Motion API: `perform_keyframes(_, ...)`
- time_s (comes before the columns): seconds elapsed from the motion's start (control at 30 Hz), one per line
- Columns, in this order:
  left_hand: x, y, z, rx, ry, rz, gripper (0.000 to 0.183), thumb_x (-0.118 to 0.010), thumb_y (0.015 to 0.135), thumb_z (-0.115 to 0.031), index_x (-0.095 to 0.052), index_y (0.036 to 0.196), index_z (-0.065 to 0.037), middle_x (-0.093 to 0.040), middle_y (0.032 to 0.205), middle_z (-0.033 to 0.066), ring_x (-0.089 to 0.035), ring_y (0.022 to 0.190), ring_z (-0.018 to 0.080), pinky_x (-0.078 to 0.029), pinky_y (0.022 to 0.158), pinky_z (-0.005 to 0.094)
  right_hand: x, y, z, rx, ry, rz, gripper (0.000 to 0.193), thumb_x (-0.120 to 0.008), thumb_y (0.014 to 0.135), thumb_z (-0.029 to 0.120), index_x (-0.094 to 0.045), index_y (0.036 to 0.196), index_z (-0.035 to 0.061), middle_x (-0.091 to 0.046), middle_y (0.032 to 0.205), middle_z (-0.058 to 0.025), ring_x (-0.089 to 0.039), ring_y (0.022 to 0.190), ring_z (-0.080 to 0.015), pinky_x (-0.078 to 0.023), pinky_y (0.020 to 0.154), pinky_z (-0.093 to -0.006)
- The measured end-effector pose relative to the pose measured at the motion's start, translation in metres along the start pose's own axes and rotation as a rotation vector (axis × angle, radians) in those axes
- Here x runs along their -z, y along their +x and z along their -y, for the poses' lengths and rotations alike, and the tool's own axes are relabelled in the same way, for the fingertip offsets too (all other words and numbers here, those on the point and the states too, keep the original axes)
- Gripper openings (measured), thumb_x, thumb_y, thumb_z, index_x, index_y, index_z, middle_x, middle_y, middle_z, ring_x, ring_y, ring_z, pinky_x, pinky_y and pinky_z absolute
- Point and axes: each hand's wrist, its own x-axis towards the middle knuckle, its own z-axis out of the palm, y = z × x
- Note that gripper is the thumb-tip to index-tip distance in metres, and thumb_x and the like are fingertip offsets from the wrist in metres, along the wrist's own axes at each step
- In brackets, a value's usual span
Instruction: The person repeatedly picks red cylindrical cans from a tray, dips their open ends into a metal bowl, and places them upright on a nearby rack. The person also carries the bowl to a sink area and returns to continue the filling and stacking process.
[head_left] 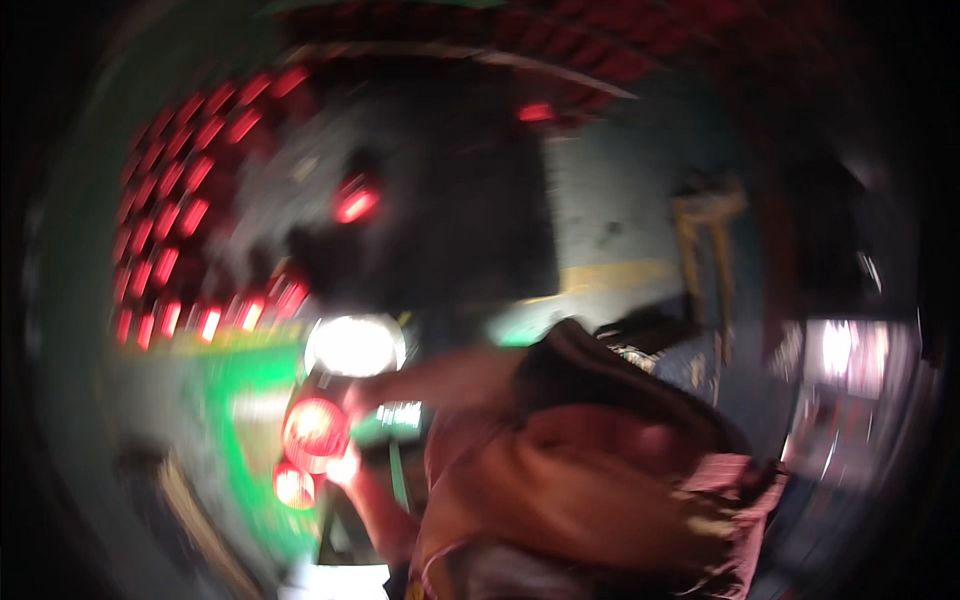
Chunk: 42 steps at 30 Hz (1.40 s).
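Motion blur smears the whole view. A red round part with a glossy face is held between my two hands, left of my body. My left hand closes on its lower right side. My right hand, on the arm that reaches across from the dark sleeve, closes at its upper right edge; the single fingers are smeared. A smaller bright red round piece sits just below the held part, and I cannot tell whether the two are joined. A glaring white round thing shows just above my right hand.
Several red pieces stand in rows at the far left. Another red piece lies on the dark surface. A green surface lies left of my hands. A yellowish frame stands to the right, and more red items line the back.
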Motion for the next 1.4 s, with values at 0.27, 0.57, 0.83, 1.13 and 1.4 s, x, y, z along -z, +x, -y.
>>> perform_keyframes(0.27,-0.027,0.156,-0.063,0.437,-1.388,0.28,0.02,-0.067,0.083,-0.025,-0.051,0.082,-0.012,-0.039,0.076,0.0025,-0.042,0.066,0.0149,-0.036,0.057,0.027,-0.006,-0.01,0.118,0.145,-0.344,-0.03,0.04,-0.058,0.09,0.029,-0.059,0.123,0.0061,-0.062,0.119,-0.0122,-0.061,0.107,-0.0214,-0.047,0.097,-0.0363)
perform_keyframes(0.57,-0.052,0.217,-0.053,0.985,-2.649,0.716,0.024,-0.065,0.084,-0.024,-0.057,0.098,-0.006,-0.047,0.101,0.009,-0.048,0.088,0.0197,-0.041,0.073,0.0306,-0.016,-0.077,0.129,0.35,-0.395,-0.082,0.039,-0.06,0.088,0.023,-0.059,0.123,0.007,-0.061,0.119,-0.0109,-0.061,0.103,-0.0206,-0.047,0.094,-0.0341)
perform_keyframes(0.83,-0.019,0.201,0.044,1.627,-2.655,0.602,0.035,-0.064,0.085,-0.024,-0.062,0.112,0.0,-0.054,0.122,0.0148,-0.053,0.108,0.0239,-0.046,0.088,0.0339,-0.045,-0.187,0.235,0.689,-0.857,-0.348,0.038,-0.061,0.086,0.018,-0.06,0.123,0.0078,-0.06,0.119,-0.0098,-0.062,0.1,-0.0199,-0.048,0.092,-0.0321)
perform_keyframes(1.13,0.005,0.338,-0.083,0.532,-1.732,0.351,0.043,-0.083,0.061,-0.006,-0.075,0.102,-0.018,-0.055,0.129,0.0112,-0.05,0.119,0.0308,-0.042,0.1,0.0411,0.016,-0.158,0.288,1.084,-2.087,-0.865,0.044,-0.078,0.063,0.008,-0.076,0.1,0.0312,-0.048,0.134,-0.0047,-0.044,0.117,-0.0294,-0.046,0.095,-0.036)
perform_keyframes(1.4,-0.014,0.353,-0.123,0.517,-1.71,0.511,0.033,-0.081,0.063,-0.013,-0.077,0.095,-0.021,-0.046,0.14,0.0165,-0.044,0.126,0.0376,-0.038,0.103,0.046,0.026,-0.158,0.285,0.832,-2.163,-0.8,0.041,-0.08,0.065,0.015,-0.075,0.104,0.0297,-0.035,0.148,-0.0128,-0.036,0.13,-0.0374,-0.037,0.106,-0.046)
